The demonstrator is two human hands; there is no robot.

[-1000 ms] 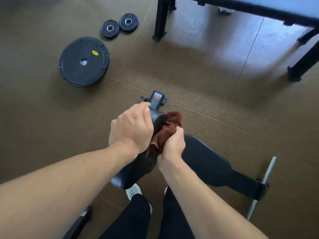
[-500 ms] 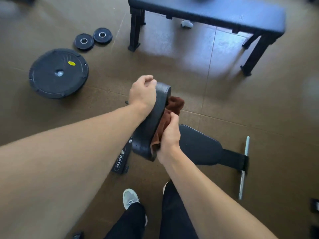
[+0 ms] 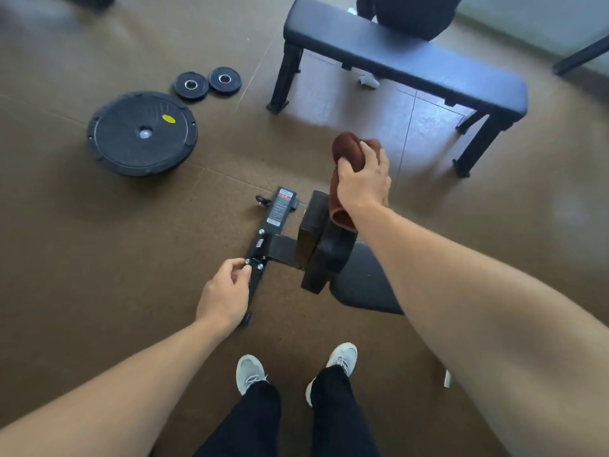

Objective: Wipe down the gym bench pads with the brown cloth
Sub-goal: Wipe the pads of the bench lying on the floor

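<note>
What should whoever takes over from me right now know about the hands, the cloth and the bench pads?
Right hand: shut on the brown cloth, pressed on the top edge of the raised back pad.
Left hand: fingers pinching a knob on the bench frame.
Seat pad lies low beside the back pad.
Done: cannot tell how much is wiped.
Left: finish the back pad, then the seat pad.
</note>
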